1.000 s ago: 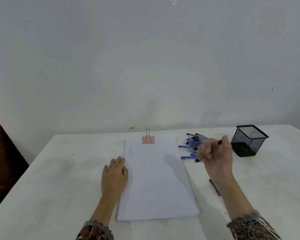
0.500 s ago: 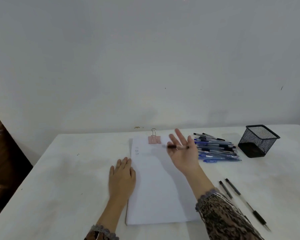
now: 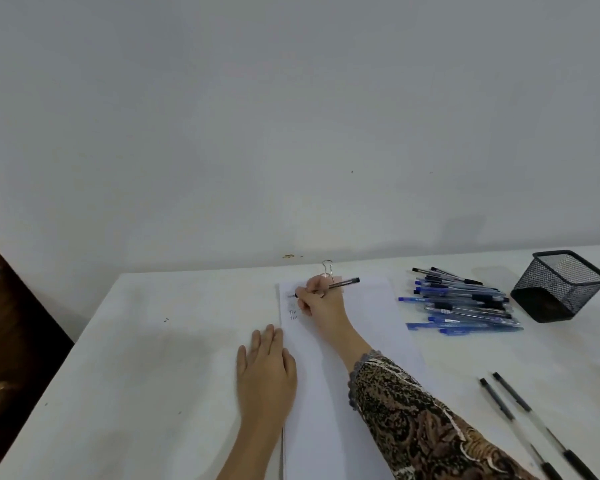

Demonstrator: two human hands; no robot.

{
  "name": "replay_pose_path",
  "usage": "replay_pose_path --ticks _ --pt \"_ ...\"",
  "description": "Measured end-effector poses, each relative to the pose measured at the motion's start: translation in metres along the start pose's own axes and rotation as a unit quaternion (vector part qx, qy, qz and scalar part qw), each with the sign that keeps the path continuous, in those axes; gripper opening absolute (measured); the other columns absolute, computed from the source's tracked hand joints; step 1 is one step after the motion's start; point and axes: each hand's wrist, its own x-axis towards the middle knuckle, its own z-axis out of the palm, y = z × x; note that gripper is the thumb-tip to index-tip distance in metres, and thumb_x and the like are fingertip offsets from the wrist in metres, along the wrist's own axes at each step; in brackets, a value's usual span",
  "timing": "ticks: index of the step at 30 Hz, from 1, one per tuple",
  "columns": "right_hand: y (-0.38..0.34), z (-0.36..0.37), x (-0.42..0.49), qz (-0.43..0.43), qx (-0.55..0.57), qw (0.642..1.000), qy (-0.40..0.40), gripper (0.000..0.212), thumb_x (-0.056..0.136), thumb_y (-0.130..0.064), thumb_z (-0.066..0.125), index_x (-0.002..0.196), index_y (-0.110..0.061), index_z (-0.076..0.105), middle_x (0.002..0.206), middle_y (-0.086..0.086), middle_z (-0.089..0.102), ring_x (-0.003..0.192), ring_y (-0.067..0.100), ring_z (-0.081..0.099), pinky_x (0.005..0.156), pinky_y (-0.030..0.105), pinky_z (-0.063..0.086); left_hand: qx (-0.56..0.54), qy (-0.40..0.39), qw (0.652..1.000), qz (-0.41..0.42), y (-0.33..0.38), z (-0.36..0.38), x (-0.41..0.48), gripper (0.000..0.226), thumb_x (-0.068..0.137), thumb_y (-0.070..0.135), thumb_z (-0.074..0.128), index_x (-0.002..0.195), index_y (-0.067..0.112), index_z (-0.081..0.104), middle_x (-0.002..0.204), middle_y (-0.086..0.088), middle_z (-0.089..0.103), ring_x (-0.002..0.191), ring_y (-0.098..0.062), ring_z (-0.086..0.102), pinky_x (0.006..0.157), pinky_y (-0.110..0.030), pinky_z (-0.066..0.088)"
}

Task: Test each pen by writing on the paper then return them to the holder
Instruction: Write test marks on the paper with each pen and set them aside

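Gripping a black pen [image 3: 340,283], right hand [image 3: 321,303] fingers pinch it, tip on the paper [image 3: 329,393] at frame centre. Left hand [image 3: 267,370] lies flat, fingers together, at the paper's left edge. Pen pile [image 3: 465,301] beside mesh holder [image 3: 561,285], right.

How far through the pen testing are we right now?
Early. A few scribbles mark the white clipped paper, and two black pens lie set apart. The right hand is writing with a black pen; the left hand steadies the sheet. The pile of blue and black pens waits, and the black mesh holder looks empty.
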Motion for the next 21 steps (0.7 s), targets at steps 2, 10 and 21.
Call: replay_pose_path --ticks 2,10,21 --pt "0.006 0.004 -0.001 -0.028 -0.062 0.997 0.034 0.048 0.076 0.018 0.05 0.061 -0.019 0.023 0.057 -0.003 0.026 0.044 0.004 0.026 0.049 0.013 0.029 0.002 -0.004 1.0 -0.002 0.0 0.0 0.001 0.049 0.099 0.028 0.019 0.148 0.024 0.013 0.155 0.01 0.009 0.143 -0.008 0.001 0.116 -0.031 -0.002" --pt "0.013 0.008 -0.002 -0.109 -0.164 0.98 0.032 0.05 0.069 0.015 0.054 0.053 -0.019 0.02 0.053 -0.005 0.024 0.047 0.004 0.023 0.058 0.009 0.03 -0.004 -0.014 1.0 -0.006 0.001 -0.004 -0.001 0.048 0.099 0.027 0.019 0.147 0.023 0.015 0.156 0.01 0.008 0.143 -0.009 0.0 0.115 -0.031 -0.004" --pt "0.015 0.009 -0.004 -0.128 -0.178 0.975 0.048 0.05 0.07 0.014 0.055 0.049 -0.018 0.022 0.053 -0.006 0.026 0.046 0.003 0.029 0.062 0.005 0.034 -0.007 -0.014 1.0 -0.005 0.002 -0.007 -0.002 0.048 0.1 0.028 0.019 0.147 0.024 0.014 0.155 0.01 0.008 0.143 -0.008 -0.001 0.115 -0.03 -0.005"
